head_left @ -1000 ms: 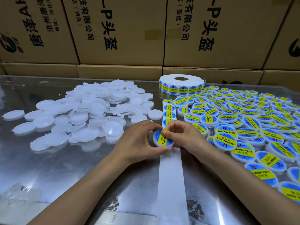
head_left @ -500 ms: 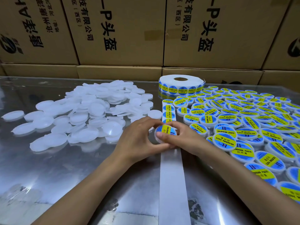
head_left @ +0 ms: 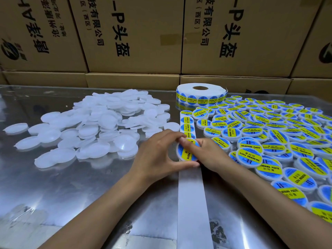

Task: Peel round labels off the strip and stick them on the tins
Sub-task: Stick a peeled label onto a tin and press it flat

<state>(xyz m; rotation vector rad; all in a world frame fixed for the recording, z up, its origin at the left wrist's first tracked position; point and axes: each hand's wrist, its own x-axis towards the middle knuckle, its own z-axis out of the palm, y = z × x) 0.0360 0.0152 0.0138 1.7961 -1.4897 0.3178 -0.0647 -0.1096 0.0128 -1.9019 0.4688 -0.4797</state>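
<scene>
On the left of the reflective metal counter (head_left: 53,186) lies a loose heap of plain white round plastic tins (head_left: 100,126), none labelled yet; by my judgement this is the work that remains, and it is a large share. The near left part of the counter is bare, shiny metal, which gives the left arm room to reach the heap.

In the middle, the left hand (head_left: 158,155) curls round a single white round tin (head_left: 186,151), thumb under its near edge and fingers over its far edge. The right hand (head_left: 206,155) presses an extended finger flat on the blue and yellow round label (head_left: 187,154) that already sits on that tin, so this label looks to be in the smoothing stage. Tin and hands sit over the long white backing strip (head_left: 193,203), whose near length is stripped bare and runs to the counter's near edge. Beyond the hands a few blue and yellow labels remain on it, leading to the white label roll (head_left: 201,93) near the stacked brown cardboard boxes (head_left: 134,33).

On the right spreads a wide, overlapping field of labelled tins (head_left: 269,137), finished as far as I can judge. It crowds close to the right forearm and runs out of view at the right, so open room there is scant.
</scene>
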